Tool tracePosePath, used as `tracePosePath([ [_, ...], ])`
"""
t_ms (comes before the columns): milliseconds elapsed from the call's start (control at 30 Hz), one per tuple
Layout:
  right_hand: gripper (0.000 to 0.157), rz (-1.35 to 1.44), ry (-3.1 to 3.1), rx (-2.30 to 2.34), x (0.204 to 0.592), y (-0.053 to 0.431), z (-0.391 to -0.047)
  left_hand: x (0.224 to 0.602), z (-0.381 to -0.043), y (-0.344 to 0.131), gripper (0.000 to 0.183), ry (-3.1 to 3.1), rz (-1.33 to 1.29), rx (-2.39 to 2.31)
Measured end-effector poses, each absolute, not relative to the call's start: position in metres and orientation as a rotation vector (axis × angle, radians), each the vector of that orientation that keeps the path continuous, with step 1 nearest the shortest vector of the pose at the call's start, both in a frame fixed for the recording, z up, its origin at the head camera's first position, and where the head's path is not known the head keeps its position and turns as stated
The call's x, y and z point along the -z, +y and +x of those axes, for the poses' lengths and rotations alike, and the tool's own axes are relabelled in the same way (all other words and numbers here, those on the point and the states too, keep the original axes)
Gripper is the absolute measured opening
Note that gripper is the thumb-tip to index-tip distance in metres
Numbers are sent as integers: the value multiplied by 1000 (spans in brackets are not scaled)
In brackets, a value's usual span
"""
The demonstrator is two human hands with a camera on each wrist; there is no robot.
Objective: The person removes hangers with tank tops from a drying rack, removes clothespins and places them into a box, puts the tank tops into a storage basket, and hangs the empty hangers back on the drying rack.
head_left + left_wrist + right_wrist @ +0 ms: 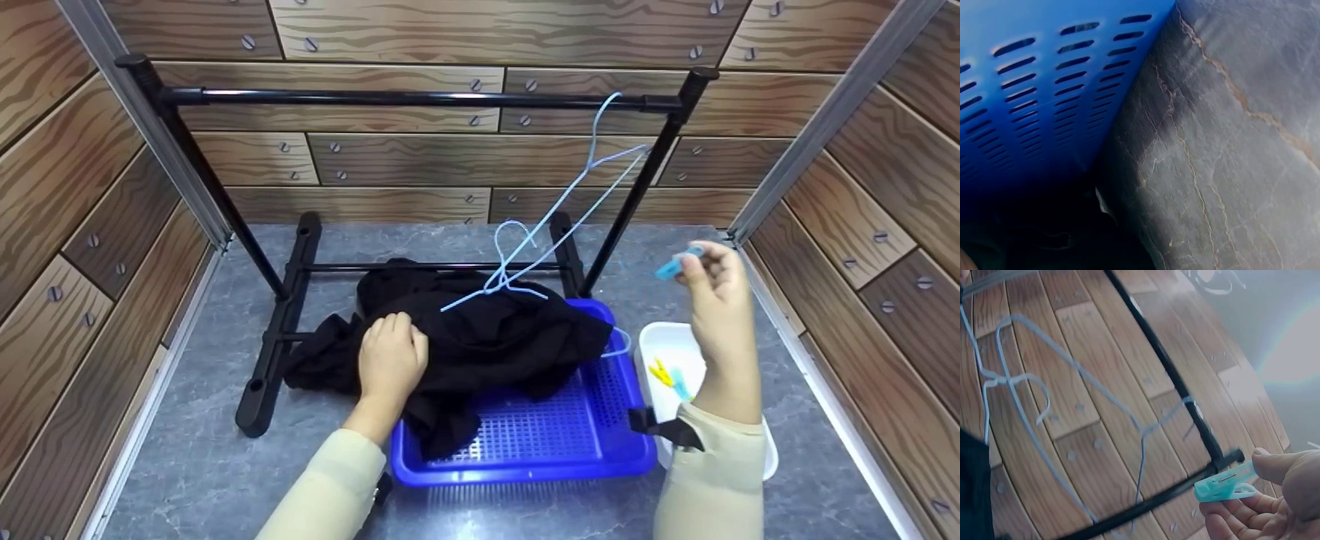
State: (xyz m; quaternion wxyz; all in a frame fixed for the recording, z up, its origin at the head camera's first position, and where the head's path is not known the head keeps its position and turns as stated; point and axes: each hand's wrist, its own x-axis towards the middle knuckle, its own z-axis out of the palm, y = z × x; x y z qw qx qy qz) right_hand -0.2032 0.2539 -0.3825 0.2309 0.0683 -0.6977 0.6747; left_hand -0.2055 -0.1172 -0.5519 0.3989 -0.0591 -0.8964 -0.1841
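Observation:
My right hand (724,315) is raised at the right and pinches a light blue clothespin (679,262) between thumb and fingers. In the right wrist view the clothespin (1224,485) points left, toward the rack. My left hand (391,356) grips a black garment (495,345) with curled fingers. The garment lies bunched across a blue basket (525,474) and spills over its left side. One light blue hanger (559,206) hangs from the rack's bar and slants down to the garment. A second hanger's hook (504,244) rises from the cloth, overlapping the first.
A black clothes rack (420,97) stands behind the basket, its left foot (262,382) reaching forward on the floor. A white tray (652,334) at the right holds yellow and blue clothespins (661,373). Another hanger piece (621,343) pokes out at the basket's right edge. Wood-patterned walls enclose three sides.

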Motion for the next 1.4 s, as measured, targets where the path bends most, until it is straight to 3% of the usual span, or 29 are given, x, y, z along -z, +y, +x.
tracePosePath([
  [233,17,28,-2067,-1786,406,281,-206,552,-205,-118,18,-2268,-140,454],
  [667,55,-248,-2512,-1463,456,324,-205,553,-205,-116,18,-2262,-138,458],
  [1400,58,-310,-2971,-1307,502,367,-208,554,-206,-117,17,-2264,-140,473],
])
